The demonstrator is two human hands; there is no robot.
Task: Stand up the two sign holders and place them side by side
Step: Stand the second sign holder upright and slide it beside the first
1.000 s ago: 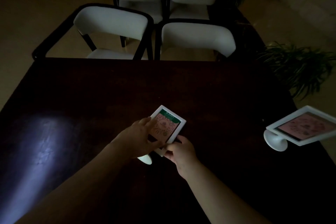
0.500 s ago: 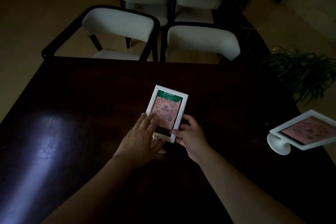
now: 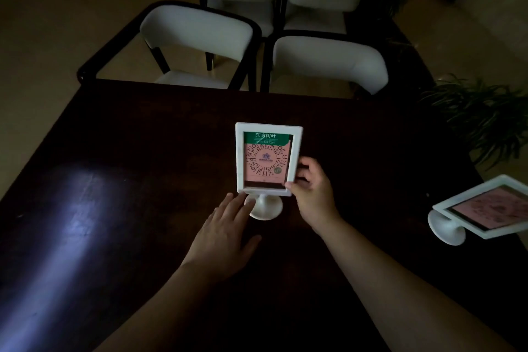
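A white sign holder with a green and pink code card stands upright on its round foot at the middle of the dark table. My right hand grips the frame's lower right edge. My left hand lies flat, fingers spread, fingertips touching the round foot from the left. The second sign holder lies tipped over at the table's right edge, its pink card facing up and its round foot pointing left.
Two white chairs with dark frames stand along the table's far edge, with more behind. A potted plant sits off the right side. A patch of light glares on the table's left.
The sign holder went from lying tilted in both hands to standing upright on its foot. My left hand slid off the frame down to the foot. My right hand stays on the frame's edge.
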